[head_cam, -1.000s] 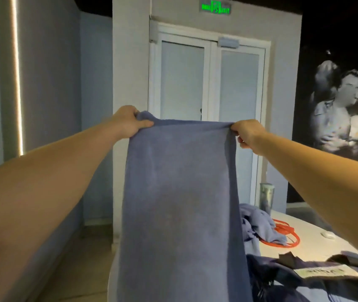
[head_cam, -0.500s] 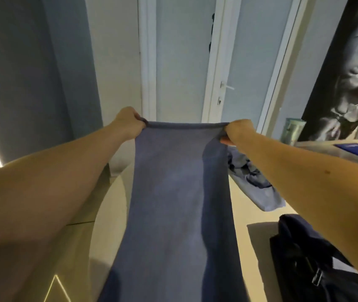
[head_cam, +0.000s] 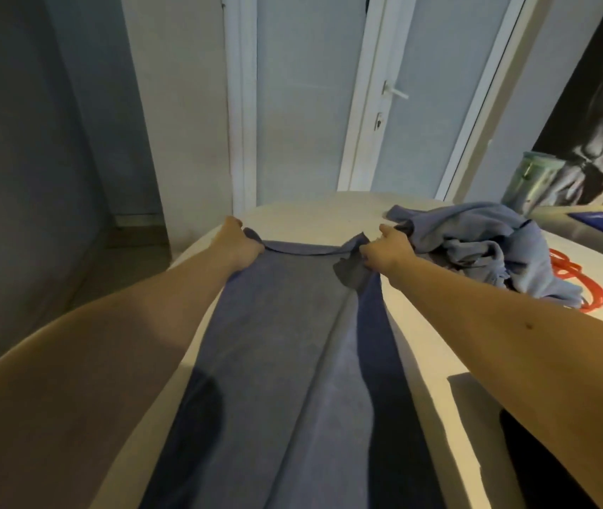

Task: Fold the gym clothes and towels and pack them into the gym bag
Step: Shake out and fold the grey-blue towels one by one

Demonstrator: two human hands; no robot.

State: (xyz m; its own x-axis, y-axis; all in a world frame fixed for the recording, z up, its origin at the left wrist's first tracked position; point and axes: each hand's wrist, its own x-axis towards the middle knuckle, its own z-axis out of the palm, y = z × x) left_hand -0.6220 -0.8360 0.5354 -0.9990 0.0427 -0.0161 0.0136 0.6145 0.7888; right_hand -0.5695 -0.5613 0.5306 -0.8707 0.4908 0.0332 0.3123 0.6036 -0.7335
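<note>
A long blue towel (head_cam: pixel 285 347) lies stretched lengthwise on the white table (head_cam: pixel 424 347), running from the near edge to its far end. My left hand (head_cam: pixel 235 244) grips the towel's far left corner. My right hand (head_cam: pixel 384 251) pinches the far right corner, which is bunched and lifted slightly. A lengthwise crease runs down the towel's middle. To the right lies a crumpled heap of light blue clothes (head_cam: pixel 490 247). A dark gym bag (head_cam: pixel 534 461) shows at the bottom right, mostly behind my right forearm.
An orange resistance band (head_cam: pixel 567 284) lies behind the heap of clothes. A green tumbler (head_cam: pixel 529 178) stands at the table's far right. White double doors (head_cam: pixel 311 93) face the table's far end. The floor drops away left of the table.
My hands have lowered the towel from hanging in the air to lying flat on the table. The view has tilted downward with it.
</note>
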